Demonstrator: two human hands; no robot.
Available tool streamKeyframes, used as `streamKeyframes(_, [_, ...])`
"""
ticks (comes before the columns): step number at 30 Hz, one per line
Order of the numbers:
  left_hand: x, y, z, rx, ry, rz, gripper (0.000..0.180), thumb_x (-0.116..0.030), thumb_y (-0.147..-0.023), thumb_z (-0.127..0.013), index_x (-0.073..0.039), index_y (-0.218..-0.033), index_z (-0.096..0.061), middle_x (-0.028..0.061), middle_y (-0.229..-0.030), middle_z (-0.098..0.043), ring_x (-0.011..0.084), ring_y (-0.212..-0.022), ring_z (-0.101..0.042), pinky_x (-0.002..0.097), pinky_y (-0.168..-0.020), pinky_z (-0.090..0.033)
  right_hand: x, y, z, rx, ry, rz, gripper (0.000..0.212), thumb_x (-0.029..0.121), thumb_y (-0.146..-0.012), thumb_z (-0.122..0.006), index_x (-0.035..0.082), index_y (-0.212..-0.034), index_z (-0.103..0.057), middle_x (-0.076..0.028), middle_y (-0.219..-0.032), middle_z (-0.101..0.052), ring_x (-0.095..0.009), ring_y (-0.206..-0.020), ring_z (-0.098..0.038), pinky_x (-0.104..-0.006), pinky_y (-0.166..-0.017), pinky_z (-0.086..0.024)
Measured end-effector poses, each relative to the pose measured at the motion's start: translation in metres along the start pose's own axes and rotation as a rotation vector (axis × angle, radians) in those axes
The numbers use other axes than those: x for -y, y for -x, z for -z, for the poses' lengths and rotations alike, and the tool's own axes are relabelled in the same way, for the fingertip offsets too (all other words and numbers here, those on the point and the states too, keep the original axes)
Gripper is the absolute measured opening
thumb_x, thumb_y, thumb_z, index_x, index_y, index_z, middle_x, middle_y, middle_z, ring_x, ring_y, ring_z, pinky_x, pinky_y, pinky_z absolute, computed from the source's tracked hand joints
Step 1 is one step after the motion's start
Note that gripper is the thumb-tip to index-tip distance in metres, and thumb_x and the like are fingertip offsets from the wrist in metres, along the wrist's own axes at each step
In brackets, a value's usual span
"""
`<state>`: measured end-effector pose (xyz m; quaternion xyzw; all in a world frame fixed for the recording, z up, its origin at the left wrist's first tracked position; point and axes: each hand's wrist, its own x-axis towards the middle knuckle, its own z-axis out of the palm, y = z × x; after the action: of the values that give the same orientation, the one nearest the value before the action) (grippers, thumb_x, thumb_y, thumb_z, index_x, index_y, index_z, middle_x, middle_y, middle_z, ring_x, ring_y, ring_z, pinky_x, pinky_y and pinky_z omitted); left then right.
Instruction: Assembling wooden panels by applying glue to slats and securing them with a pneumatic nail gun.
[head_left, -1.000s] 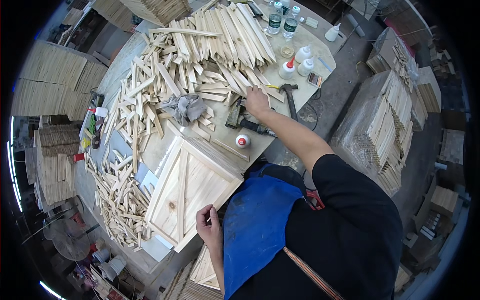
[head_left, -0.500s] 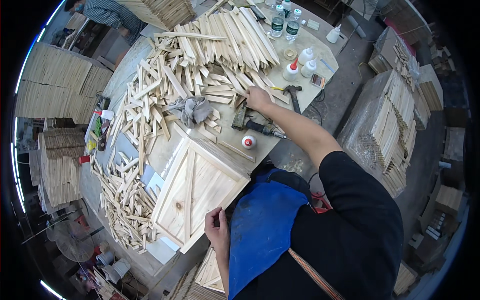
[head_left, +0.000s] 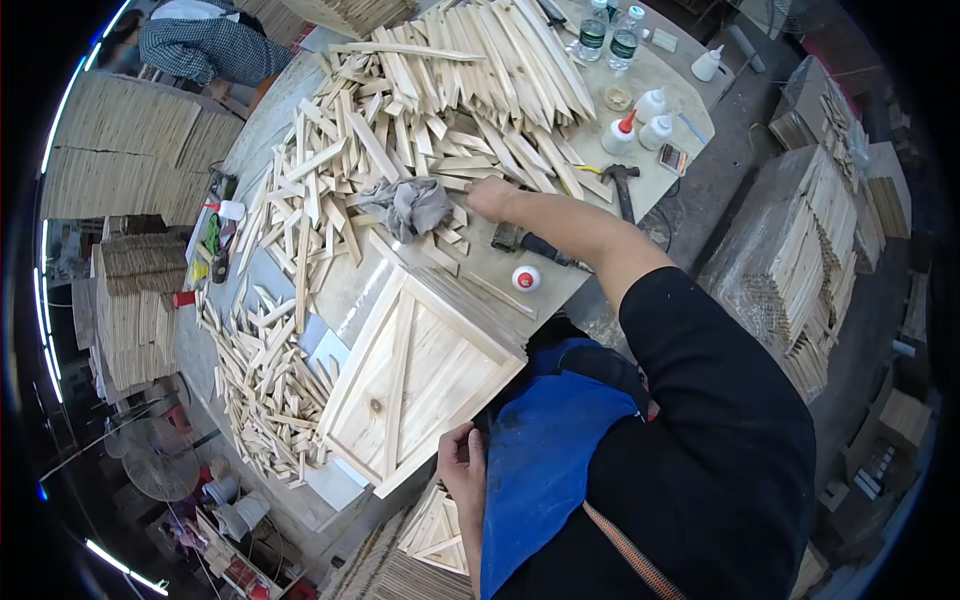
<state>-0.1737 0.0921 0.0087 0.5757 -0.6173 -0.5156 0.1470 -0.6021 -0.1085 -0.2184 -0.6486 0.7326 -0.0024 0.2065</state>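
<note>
My right hand (head_left: 490,198) reaches over the table, its fingers closed at the end of a short wooden strip (head_left: 455,184) beside a crumpled grey cloth (head_left: 410,207). My left hand (head_left: 462,468) is curled with nothing visible in it, close to the near edge of a framed wooden panel (head_left: 430,375). This tapered panel has a diagonal brace and lies on top of a stack at the table's edge. Just below my right forearm is a nail gun (head_left: 510,237), partly covered. A white bottle with a red cap (head_left: 526,279) stands near it.
Loose wood strips (head_left: 265,400) heap across the table, with longer slats (head_left: 490,65) behind. A hammer (head_left: 622,190), glue bottles (head_left: 618,135) and water bottles (head_left: 622,45) stand or lie at the right. Wrapped wood stacks (head_left: 770,250) stand beyond. Another person (head_left: 205,50) bends over at far left.
My right hand has moved left across the strips, closer to the grey cloth. The view has shifted a little. My left hand stays by the panel's edge.
</note>
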Motion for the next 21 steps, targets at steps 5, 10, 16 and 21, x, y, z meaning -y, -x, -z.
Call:
streamKeyframes(5, [0.007, 0.014, -0.001, -0.079, 0.045, 0.101, 0.016, -0.007, -0.101, -0.067, 0.001, -0.114, -0.068, 0.0053, -0.099, -0.068, 0.0091, -0.085, -0.063, 0.0232, -0.078, -0.052, 0.051, -0.005, 0.014, 0.097, -0.166, -0.100, 0.026, 0.022, -0.079, -0.074, 0.005, -0.099, -0.078, -0.018, -0.099, -0.077, -0.035, -0.095, -0.074, -0.0446, -0.085, -0.060])
streamKeyframes(10, [-0.007, 0.006, -0.002, -0.071, -0.005, -0.008, 0.017, -0.008, -0.101, -0.066, 0.001, -0.115, -0.067, 0.0050, -0.100, -0.068, 0.0097, -0.086, -0.064, 0.0238, -0.079, -0.052, 0.011, -0.029, -0.032, -0.100, -0.383, -0.399, 0.027, 0.025, -0.078, -0.075, 0.002, -0.092, -0.079, -0.020, -0.097, -0.077, -0.035, -0.092, -0.075, -0.0447, -0.082, -0.060])
streamKeyframes(16, [-0.002, -0.002, 0.010, 0.001, 0.157, 0.051, 0.019, -0.008, -0.102, -0.066, 0.000, -0.118, -0.066, 0.0054, -0.106, -0.069, 0.0106, -0.092, -0.065, 0.0245, -0.083, -0.052, 0.026, 0.039, 0.090, 0.449, -0.390, -0.323, 0.023, 0.026, -0.080, -0.072, 0.003, -0.083, -0.077, -0.012, -0.087, -0.077, -0.022, -0.080, -0.074, -0.0354, -0.067, -0.058])
streamKeyframes(21, [-0.014, -0.031, 0.022, 0.146, 0.335, 0.016, 0.024, -0.009, -0.102, -0.066, 0.000, -0.124, -0.064, 0.0070, -0.112, -0.070, 0.0121, -0.099, -0.065, 0.0254, -0.089, -0.053, 0.012, 0.168, 0.140, 0.429, -0.948, -0.178, 0.024, 0.022, -0.086, -0.066, 0.004, -0.101, -0.075, -0.003, -0.087, -0.075, -0.008, -0.072, -0.068, -0.0249, -0.055, -0.049])
